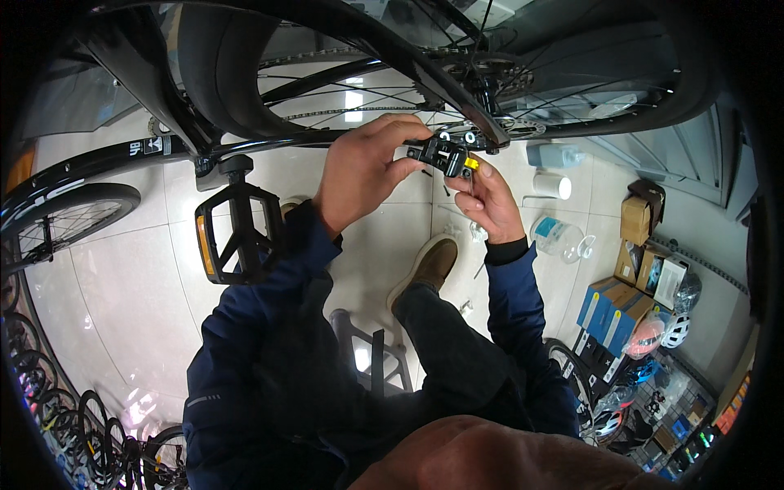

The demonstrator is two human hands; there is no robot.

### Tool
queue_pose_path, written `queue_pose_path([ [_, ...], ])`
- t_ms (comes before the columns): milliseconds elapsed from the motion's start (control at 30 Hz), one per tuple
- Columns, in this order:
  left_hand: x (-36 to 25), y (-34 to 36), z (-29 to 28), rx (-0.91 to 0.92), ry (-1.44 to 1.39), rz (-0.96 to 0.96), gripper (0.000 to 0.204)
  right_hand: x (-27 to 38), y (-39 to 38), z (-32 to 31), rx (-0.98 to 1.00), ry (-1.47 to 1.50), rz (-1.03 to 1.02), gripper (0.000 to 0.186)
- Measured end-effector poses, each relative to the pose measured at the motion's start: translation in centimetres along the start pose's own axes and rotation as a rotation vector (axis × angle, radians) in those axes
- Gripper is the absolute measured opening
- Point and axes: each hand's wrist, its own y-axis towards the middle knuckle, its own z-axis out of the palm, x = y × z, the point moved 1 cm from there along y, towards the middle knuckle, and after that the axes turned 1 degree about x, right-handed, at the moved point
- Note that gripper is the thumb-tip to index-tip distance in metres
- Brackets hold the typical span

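Note:
Just below the rear hub of a black bicycle (367, 33), my left hand (367, 167) grips the left end of a small black metal part (441, 155), which looks like a brake caliper. My right hand (490, 200) has its fingers closed on the right end of the same part, by a yellow piece (472, 162), with a thin metal tool or pin beside them. A silver brake disc (527, 127) is just behind the part. A black pedal with an orange reflector (208, 245) hangs to the left of my left hand.
On the tiled floor (122, 302) lie a plastic jug (555, 241), a white cup (552, 186) and a clear container (555, 155). Boxes (612, 310) and helmets (674, 330) line the right; several bicycles (82, 425) stand left. A stool (376, 367) is below me.

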Motion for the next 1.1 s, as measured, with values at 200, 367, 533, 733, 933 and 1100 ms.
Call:
queue_pose_path([
  [200, 0.1, -0.1, -0.3, 0.034, 0.025, -0.007, 0.045, 0.5, 0.1, -0.2, -0.043, -0.080, 0.008, 0.044],
  [367, 0.2, -0.1, -0.4, 0.045, -0.015, 0.007, 0.043, 0.5, 0.2, -0.6, 0.039, -0.039, 0.023, 0.036],
  [533, 0.3, -0.2, -0.2, 0.012, -0.006, 0.037, 0.042, -0.3, 1.0, -0.7, 0.101, 0.041, 0.015, 0.036],
  [733, 0.2, -0.3, -0.2, 0.001, 0.014, 0.026, 0.042, -0.1, 0.9, -0.1, 0.072, -0.011, 0.030, 0.067],
  [933, 0.0, -0.5, -0.2, 0.001, 0.051, 0.018, 0.043, 0.1, 0.6, 0.3, 0.099, 0.185, 0.059, 0.045],
  [1100, 0.2, -0.6, -0.2, 0.004, 0.044, 0.041, 0.044, 0.2, 0.7, 0.1, 0.077, 0.006, 0.030, 0.058],
])
